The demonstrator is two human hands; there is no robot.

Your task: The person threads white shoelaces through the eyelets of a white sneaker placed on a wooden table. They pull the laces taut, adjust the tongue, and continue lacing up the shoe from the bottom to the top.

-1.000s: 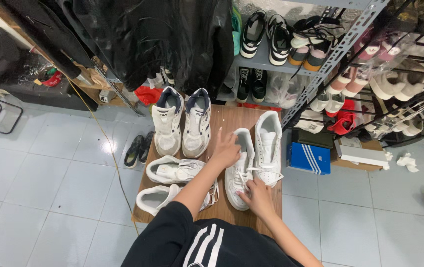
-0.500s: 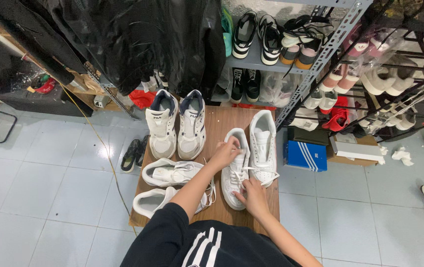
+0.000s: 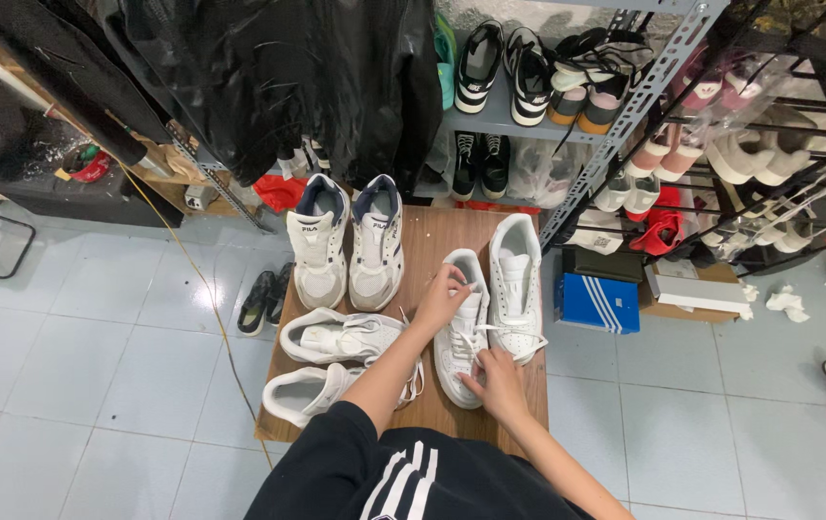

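Note:
Two plain white sneakers stand side by side on a small wooden table [image 3: 437, 226]. My left hand [image 3: 444, 297] pinches the lace near the tongue of the left white sneaker [image 3: 458, 337]. My right hand [image 3: 498, 378] grips the lace at that shoe's near end. Its mate, the right white sneaker [image 3: 515, 284], stands just to the right with a loose lace end trailing. My black sleeve with white stripes fills the bottom of the view.
A white and navy pair [image 3: 347, 241] stands at the table's far left. Two more white sneakers [image 3: 336, 337] lie on their sides at the near left. Behind are hanging black garments, metal shoe shelves [image 3: 567, 96], a blue box [image 3: 598, 302] and black shoes [image 3: 263, 300] on the tiled floor.
Both hands stay on the left white sneaker's laces; the left hand has shifted slightly along the lace. The view has tilted a little.

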